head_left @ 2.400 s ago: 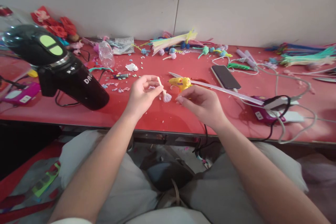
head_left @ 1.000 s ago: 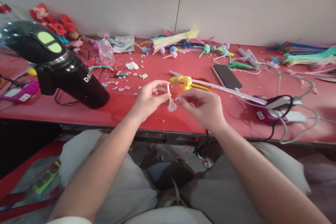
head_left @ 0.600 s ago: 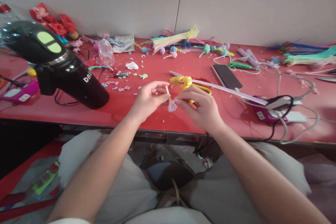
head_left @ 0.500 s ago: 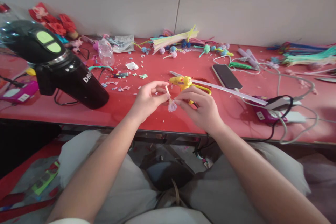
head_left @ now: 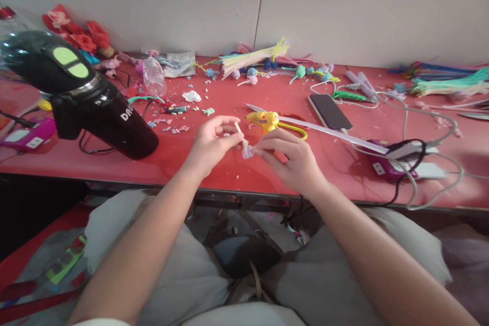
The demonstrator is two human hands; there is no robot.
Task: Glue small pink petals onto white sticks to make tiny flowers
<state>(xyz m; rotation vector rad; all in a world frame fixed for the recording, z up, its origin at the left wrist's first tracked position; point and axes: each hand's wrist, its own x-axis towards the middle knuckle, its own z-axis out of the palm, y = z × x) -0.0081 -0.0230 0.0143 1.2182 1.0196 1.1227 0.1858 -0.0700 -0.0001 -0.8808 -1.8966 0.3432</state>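
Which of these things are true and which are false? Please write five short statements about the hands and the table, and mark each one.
1. The left hand pinches a thin pale stem. True.
2. The right hand is gripping the yellow glue gun. False: its fingertips are at the lilac tuft below the stem.
3. The dark-screened phone lies on the red table. True.
4. The large black object with white letters is to the right of the phone. False: it is to the left.
5. Pale pipe cleaners lie near the wall. True.

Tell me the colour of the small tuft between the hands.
The tuft is pale lilac, as the head view shows.
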